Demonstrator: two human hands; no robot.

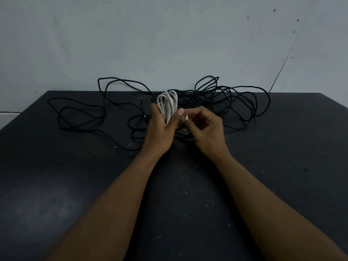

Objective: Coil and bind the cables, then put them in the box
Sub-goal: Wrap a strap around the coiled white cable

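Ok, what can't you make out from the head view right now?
Box: nowhere in the head view.
Lower part of the white coil: hidden inside the left hand, so any binding there can't be seen.
White bit pinched by the right hand: too small to tell plug from tie.
Black cables: middle of the tangle is behind both hands; their number is unclear.

Bare workroom of some sort: scuffed dark table [75, 185] against a plain, marked grey wall [169, 44]
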